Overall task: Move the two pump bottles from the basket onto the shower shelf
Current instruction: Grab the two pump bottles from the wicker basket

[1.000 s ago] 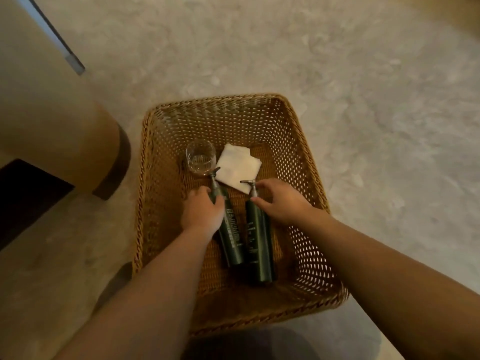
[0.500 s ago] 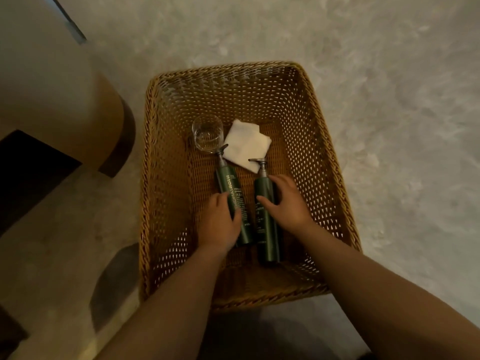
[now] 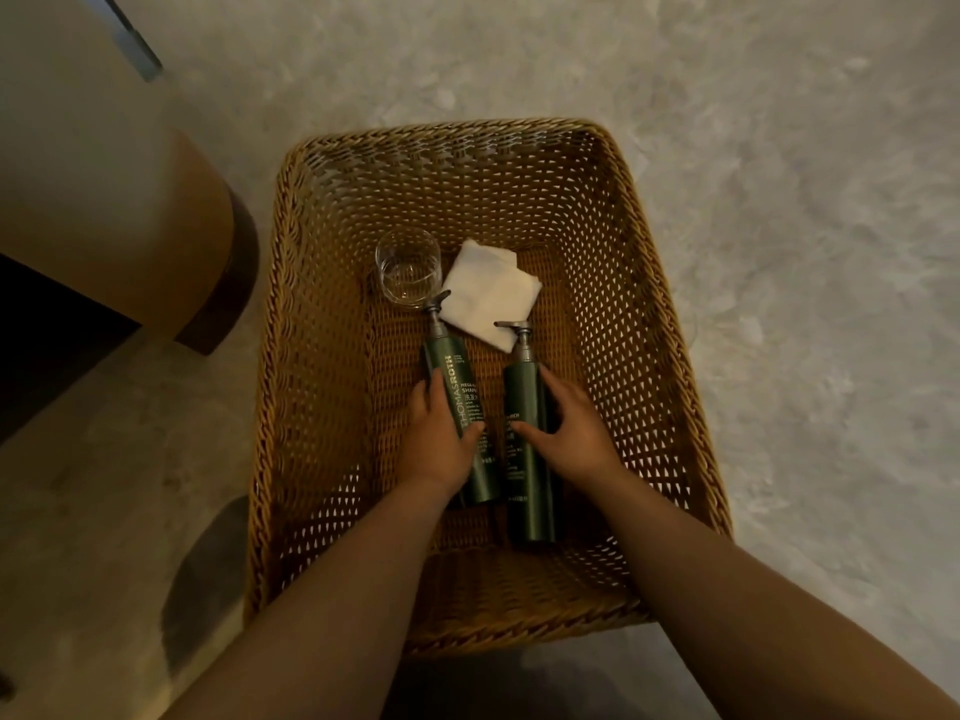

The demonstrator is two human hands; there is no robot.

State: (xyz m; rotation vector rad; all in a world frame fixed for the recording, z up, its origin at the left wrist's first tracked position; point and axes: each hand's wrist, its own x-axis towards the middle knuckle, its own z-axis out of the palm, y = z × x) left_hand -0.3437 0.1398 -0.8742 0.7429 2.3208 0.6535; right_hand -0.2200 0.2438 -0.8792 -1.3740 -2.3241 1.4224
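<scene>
Both bottles look rigid, slick, light-ish: left hand (image 3: 441, 439) part-curled round left bottle (image 3: 457, 402) mid-body, right hand (image 3: 574, 433) likewise on right bottle (image 3: 527, 459), glass (image 3: 408, 267) at 12 o'clock w/ breakage risk.

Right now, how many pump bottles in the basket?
2. Left bottle lies flat under the left hand; right bottle lies beside it under the right hand. None look hidden.

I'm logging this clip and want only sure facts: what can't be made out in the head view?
- Shower shelf: nowhere in the frame.
- Label of the right dark green pump bottle: mostly hidden by the right hand, print too small.
- Grip of the left hand on the left dark green pump bottle: fingers partly hidden underneath.
- Clear drinking glass in the woven wicker basket: contents unclear.
</scene>
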